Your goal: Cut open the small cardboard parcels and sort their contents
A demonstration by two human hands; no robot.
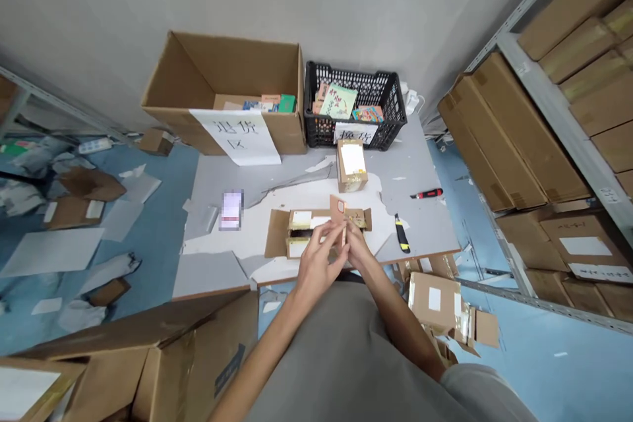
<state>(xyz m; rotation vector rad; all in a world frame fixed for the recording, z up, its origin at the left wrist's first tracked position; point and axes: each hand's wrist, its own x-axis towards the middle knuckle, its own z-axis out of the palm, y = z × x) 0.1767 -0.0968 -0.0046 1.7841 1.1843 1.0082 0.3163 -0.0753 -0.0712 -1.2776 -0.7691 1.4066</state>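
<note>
Close to my body, my left hand (319, 260) and my right hand (357, 245) meet around a small salmon-pink packet or card (338, 208) with a white square on its face. Both sets of fingers are closed on it; its lower part is partly hidden by them. Just beyond and below the hands lies an open cardboard box (277, 235) with its flaps spread and white labels on it. A small taped carton (353, 181) with a white label stands behind that box.
At the back stand a large cardboard box (173, 128) and a black plastic crate (380, 82), each holding small colourful packs or booklets. A red-black cutter (428, 194) and yellow-black cutter (402, 235) lie right. A phone (231, 210) lies left. Shelves with cartons (499, 138) flank the table.
</note>
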